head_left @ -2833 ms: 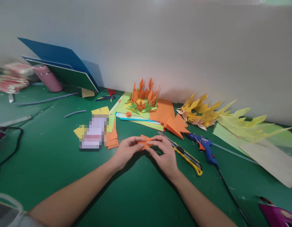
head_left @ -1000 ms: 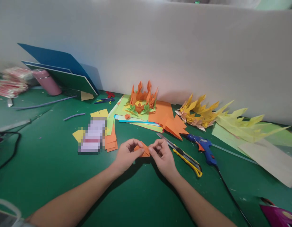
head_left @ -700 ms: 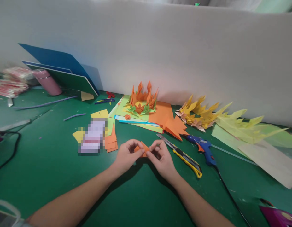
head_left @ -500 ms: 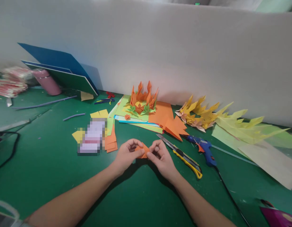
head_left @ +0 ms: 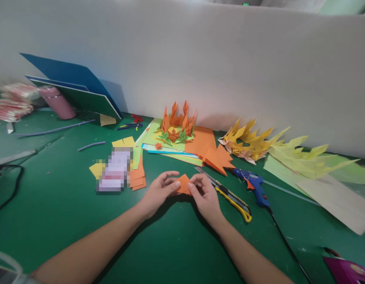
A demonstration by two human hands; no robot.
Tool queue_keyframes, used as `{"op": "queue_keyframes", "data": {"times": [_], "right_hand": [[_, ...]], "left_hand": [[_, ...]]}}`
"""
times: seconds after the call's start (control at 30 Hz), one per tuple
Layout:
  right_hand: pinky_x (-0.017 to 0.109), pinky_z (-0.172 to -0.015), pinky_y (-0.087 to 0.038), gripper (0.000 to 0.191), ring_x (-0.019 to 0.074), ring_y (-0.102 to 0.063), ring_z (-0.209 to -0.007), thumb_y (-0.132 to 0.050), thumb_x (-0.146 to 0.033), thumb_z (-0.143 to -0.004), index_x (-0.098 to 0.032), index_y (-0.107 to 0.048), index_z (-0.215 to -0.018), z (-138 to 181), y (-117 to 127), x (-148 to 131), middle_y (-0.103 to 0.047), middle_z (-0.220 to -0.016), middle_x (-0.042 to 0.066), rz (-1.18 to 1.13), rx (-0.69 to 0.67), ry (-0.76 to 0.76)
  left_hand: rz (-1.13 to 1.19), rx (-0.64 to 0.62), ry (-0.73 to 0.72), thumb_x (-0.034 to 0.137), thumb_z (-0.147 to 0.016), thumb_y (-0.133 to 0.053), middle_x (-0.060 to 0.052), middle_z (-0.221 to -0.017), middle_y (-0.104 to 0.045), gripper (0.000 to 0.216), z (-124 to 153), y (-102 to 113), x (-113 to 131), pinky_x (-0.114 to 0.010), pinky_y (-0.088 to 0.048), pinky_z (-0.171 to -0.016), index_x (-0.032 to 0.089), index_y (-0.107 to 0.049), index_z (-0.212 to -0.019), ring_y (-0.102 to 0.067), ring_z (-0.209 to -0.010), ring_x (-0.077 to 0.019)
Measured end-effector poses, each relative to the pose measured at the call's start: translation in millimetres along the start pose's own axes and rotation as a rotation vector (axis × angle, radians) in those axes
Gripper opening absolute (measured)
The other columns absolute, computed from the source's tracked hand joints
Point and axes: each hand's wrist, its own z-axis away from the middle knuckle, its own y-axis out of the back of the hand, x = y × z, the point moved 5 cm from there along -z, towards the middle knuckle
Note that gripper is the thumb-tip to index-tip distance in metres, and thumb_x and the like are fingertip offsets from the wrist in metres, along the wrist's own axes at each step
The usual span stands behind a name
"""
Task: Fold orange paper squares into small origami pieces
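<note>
A small folded piece of orange paper is held just above the green table between both hands. My left hand pinches its left side between thumb and fingers. On the right side, my right hand grips it the same way, its thumb on the near face. Beyond them stands an orange paper crown with pointed tips and green leaf shapes at its base. A tiny orange folded flower lies in front of the crown. Close to my right hand rests a yellow utility knife with its blade out.
A blue glue gun with a cord lies to the right. Yellow and pale green paper crowns stand behind it. Orange paper squares and a blurred-out phone-like object lie left. A pink bottle leans against boards.
The orange paper has turned so a flat, pointed face shows upward. My right hand has shifted slightly right, and my left fingers have loosened and stretched a little.
</note>
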Motion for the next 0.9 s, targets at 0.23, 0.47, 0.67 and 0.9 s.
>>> {"op": "queue_keyframes", "data": {"times": [0.23,0.47,0.67,0.9], "right_hand": [[0.03,-0.066,-0.046,0.008,0.0167,-0.057,-0.074,-0.049,-0.022,-0.083,-0.022,-0.058,-0.084,-1,-2,-6,-0.062,-0.082,0.003,0.13,-0.039,0.096],[0.034,-0.073,-0.048,0.013,0.0208,-0.058,-0.089,-0.054,-0.017,-0.079,-0.024,-0.065,-0.078,-2,-4,-11,-0.062,-0.092,0.007,0.204,-0.087,0.191],[0.035,-0.07,-0.048,0.013,0.022,-0.058,-0.09,-0.058,-0.016,-0.076,-0.023,-0.066,-0.083,-2,-6,-10,-0.061,-0.096,0.008,0.247,-0.127,0.172],[0.031,-0.064,-0.048,0.012,0.0207,-0.057,-0.085,-0.058,-0.016,-0.074,-0.023,-0.065,-0.08,-3,-6,-8,-0.06,-0.091,0.007,0.223,-0.11,0.144]], "left_hand": [[0.058,0.05,-0.014,0.029,-0.06,-0.076,0.007,-0.06,-0.055,0.031,2,1,1,-0.021,-0.049,-0.061,0.017,-0.053,-0.077,-0.055,-0.056,-0.0065],[-0.15,0.089,-0.128,0.03,-0.062,-0.071,0.002,-0.067,-0.062,0.019,0,5,6,-0.023,-0.047,-0.06,0.016,-0.063,-0.071,-0.056,-0.06,-0.0098],[-0.252,0.099,-0.169,0.033,-0.066,-0.067,-0.004,-0.08,-0.07,0.02,-4,10,6,-0.028,-0.049,-0.068,0.016,-0.069,-0.076,-0.062,-0.073,-0.0159],[-0.271,0.067,-0.188,0.028,-0.067,-0.065,-0.007,-0.087,-0.072,0.018,-2,9,7,-0.033,-0.051,-0.075,0.017,-0.071,-0.08,-0.064,-0.078,-0.019]]}}
